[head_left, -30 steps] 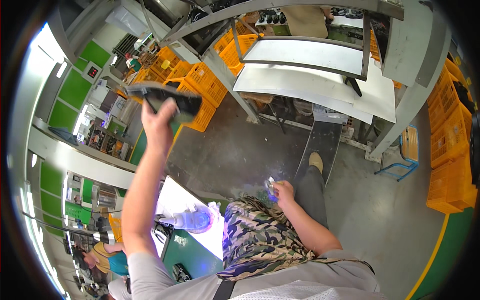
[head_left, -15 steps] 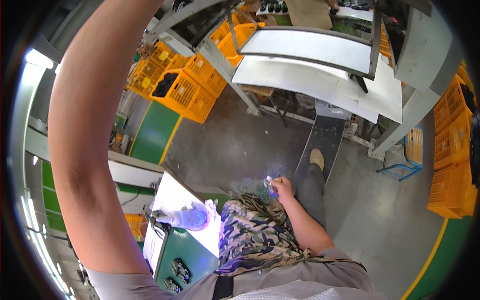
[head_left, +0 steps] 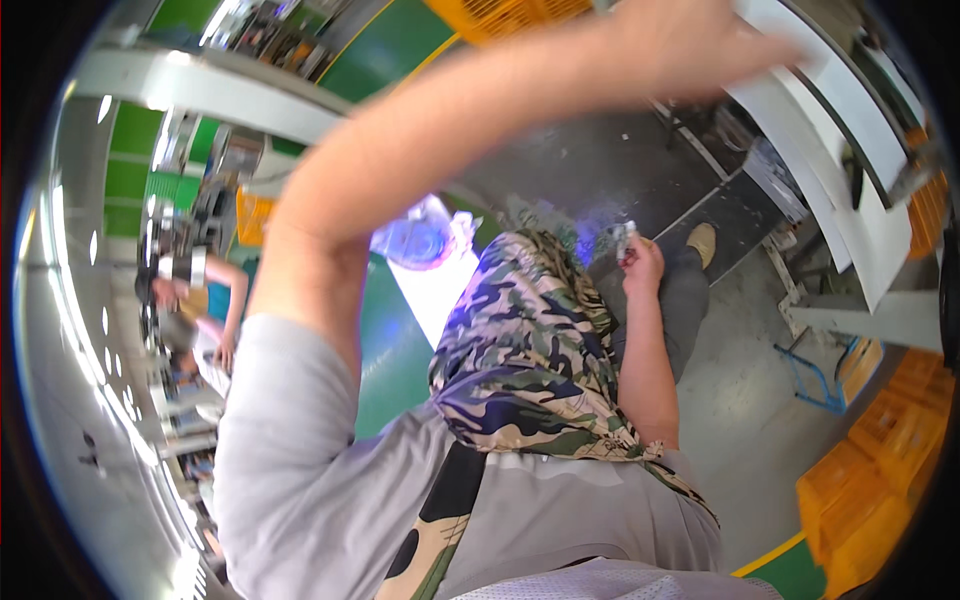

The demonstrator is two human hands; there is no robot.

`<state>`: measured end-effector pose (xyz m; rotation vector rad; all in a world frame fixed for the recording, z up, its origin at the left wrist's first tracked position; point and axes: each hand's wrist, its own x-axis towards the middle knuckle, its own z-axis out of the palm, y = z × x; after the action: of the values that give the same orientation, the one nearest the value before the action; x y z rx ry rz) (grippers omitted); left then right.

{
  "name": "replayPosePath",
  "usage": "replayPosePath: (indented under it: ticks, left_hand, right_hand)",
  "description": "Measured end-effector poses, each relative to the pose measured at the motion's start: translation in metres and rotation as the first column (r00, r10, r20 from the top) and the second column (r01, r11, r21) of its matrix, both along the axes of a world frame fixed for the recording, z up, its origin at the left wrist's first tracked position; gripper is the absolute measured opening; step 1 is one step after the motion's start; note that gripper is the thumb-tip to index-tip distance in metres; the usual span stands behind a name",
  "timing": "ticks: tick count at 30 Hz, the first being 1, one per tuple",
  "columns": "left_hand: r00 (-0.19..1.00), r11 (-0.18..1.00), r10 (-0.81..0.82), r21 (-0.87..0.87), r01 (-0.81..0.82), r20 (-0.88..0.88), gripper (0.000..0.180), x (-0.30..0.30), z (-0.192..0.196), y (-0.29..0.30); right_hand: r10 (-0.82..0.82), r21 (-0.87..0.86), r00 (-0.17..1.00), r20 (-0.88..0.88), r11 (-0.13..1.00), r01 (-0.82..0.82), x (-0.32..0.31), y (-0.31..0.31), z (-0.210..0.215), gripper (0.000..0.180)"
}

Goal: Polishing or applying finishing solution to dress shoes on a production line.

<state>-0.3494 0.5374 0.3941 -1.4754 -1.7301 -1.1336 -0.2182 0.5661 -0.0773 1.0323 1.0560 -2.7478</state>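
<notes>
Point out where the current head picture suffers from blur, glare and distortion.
In the head view, the left hand is smeared by blur, while the right hand looks sharper; also in the head view, the white surface is washed out, with a bluish-violet glow around the bottle; toward the head view's left rim, the ceiling lights bow into a curve.

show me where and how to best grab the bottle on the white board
Probably best around the wide, round body of the bottle, coming from the near side over the white board. A crumpled white wad sits close on its right, and the left arm hides its left end, so that end can't be judged.
</notes>
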Motion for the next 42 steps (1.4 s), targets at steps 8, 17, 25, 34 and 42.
replayPosePath:
  ticks: [8,17,25,34,42]
  left_hand:
    - [0.138,0.664,0.693,-0.552,-0.505,0.707,0.046,0.193,-0.328,-0.393]
    - [-0.749,0.092,0.657,-0.995,-0.042,0.092,0.052,0.533,-0.48,-0.55]
    - [-0.803,-0.041,0.446,-0.888,-0.459,0.395,0.047,0.486,-0.501,-0.599]
    - [-0.741,-0.275,0.621,-0.815,-0.51,0.254,0.085,0.391,-0.446,-0.762]
    - [-0.793,0.002,0.596,-0.988,-0.154,0.124,0.071,0.358,-0.435,-0.784]
  right_hand:
    - [0.173,-0.036,0.985,0.006,0.984,-0.172,-0.004,0.008,-0.015,0.02]
    - [0.289,-0.035,0.949,0.127,0.957,-0.287,0.008,-0.005,-0.004,0.021]
    - [0.388,0.125,0.916,0.102,0.908,-0.399,-0.027,-0.031,0.058,0.017]
    - [0.526,0.204,0.85,0.021,0.83,-0.519,-0.038,-0.052,0.09,0.02]
    - [0.638,0.552,0.765,0.091,0.607,-0.572,-0.057,-0.148,0.12,0.014]
